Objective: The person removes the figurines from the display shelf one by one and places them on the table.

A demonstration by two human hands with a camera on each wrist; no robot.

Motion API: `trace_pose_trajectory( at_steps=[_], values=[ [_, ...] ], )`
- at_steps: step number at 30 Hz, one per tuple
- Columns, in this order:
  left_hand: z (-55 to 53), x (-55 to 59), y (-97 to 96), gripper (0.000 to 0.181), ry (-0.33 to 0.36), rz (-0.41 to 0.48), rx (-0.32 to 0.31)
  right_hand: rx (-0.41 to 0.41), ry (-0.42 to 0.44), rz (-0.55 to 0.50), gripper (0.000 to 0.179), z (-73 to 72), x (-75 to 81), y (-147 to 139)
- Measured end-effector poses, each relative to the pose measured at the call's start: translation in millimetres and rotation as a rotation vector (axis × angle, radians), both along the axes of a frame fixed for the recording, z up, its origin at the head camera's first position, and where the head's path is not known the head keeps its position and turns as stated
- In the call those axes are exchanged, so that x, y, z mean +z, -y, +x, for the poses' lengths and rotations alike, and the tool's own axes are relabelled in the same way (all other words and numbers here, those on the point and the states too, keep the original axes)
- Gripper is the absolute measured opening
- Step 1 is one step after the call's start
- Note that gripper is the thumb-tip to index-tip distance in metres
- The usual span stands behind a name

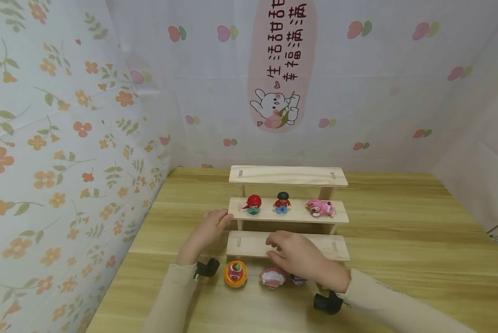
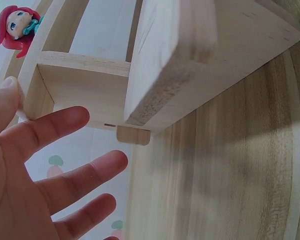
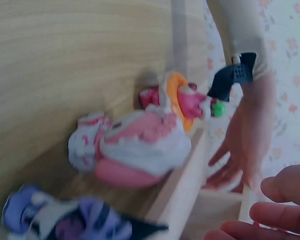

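My left hand [image 1: 207, 229] touches the left end of the middle step of a three-tier wooden shelf [image 1: 290, 212], fingers [image 2: 85, 175] spread in the left wrist view. Over the bottom step hovers my right hand [image 1: 300, 256], its fingers loosely bent and nothing held. On the middle step are a red-haired figurine [image 1: 254, 204], a dark-capped figurine [image 1: 282, 203] in a red top, and a pink toy [image 1: 321, 207] lying over. In front of the shelf are an orange-ringed toy [image 1: 235, 274], a pink-and-white toy [image 1: 273, 277] and a purple toy [image 3: 70, 220], partly hidden by my right hand in the head view.
The shelf stands on a wood-grain table [image 1: 398, 240]. A patterned cloth [image 1: 215, 83] hangs behind, and a floral one [image 1: 65, 138] runs along the left. Something yellow [image 1: 325, 286] shows partly under my right wrist. Black wrist cameras [image 1: 329, 303] are strapped to both sleeves.
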State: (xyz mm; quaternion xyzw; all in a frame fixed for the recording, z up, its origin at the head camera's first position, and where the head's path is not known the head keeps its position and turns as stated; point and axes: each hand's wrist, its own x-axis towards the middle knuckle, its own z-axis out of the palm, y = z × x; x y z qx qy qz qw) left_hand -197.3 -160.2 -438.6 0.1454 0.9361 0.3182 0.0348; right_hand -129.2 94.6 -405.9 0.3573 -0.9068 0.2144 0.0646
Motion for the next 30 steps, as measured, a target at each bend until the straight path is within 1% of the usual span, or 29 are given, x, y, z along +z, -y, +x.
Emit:
trace_pose_trajectory(
  at_steps=[10,14,18,22,24,26,30],
  values=[
    [-2.6,-3.0,-0.2,0.033,0.004,0.016,-0.006,-0.132,-0.119,0.02,0.014,5.0,12.5,-40],
    [-2.1,-1.5,0.5,0.033,0.008,0.004,0.001,-0.161,-0.183,-0.022,0.013,1.0,14.0,-56],
    [-1.2,0.4,0.8,0.034,0.009,-0.002,0.0,-0.194,-0.293,-0.095,0.019,-8.7,15.0,-74],
    [-1.3,1.0,0.9,0.032,0.015,0.006,0.001,-0.271,-0.383,-0.145,0.027,-24.1,14.8,-93],
    [-1.1,1.4,0.8,0.031,0.021,0.011,0.004,-0.306,-0.388,-0.158,0.033,-32.2,13.2,-101],
    [-1.2,1.6,1.1,0.032,0.02,0.005,0.002,-0.323,-0.383,-0.152,0.04,-39.7,10.7,-108],
    [-1.5,1.8,0.9,0.034,0.02,-0.003,-0.01,-0.313,-0.337,-0.144,0.045,-49.6,5.2,-116]
  ],
)
